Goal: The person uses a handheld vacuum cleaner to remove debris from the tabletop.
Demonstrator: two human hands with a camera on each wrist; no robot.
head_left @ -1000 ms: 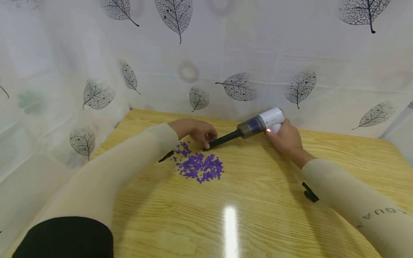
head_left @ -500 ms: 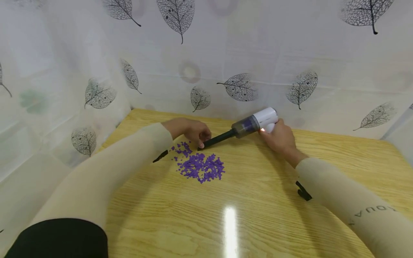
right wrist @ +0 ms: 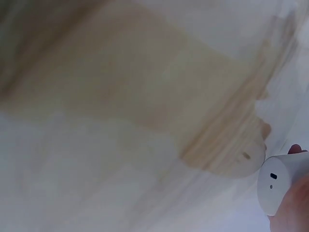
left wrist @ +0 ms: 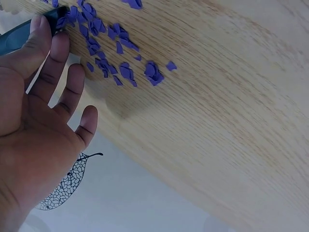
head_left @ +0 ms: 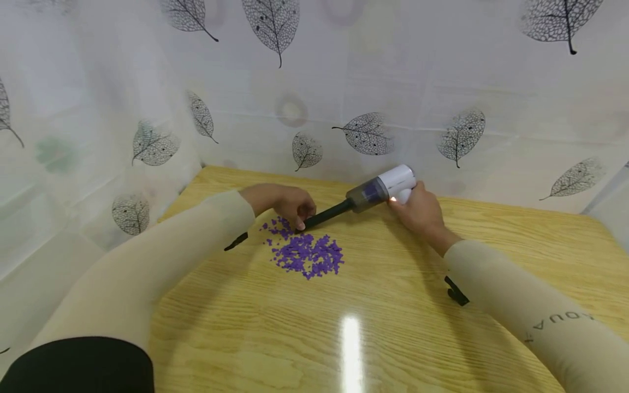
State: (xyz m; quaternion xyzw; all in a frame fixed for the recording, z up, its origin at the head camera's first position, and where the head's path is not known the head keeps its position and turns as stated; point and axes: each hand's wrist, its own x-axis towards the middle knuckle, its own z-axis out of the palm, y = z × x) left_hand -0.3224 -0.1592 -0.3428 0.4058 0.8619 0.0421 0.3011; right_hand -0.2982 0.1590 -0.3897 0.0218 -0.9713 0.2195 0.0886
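A white handheld vacuum cleaner with a see-through dust cup and a long dark nozzle slants over the table. My right hand grips its white handle; the right wrist view catches only the rear end of the vacuum and part of the hand. My left hand pinches the nozzle near its tip between thumb and forefinger, the other fingers loosely bent, as the left wrist view shows. The nozzle's mouth touches the upper edge of a spread of purple paper bits. Some bits lie right at the mouth.
The wood-grain table runs along a pale curtain printed with leaves, at the back and left. A bright light reflection lies on the table's front part. Dark straps show under the sleeves.
Both hands have moved left together with the vacuum cleaner. Its nozzle tip has shifted left and slightly nearer, to the upper part of the purple bits.
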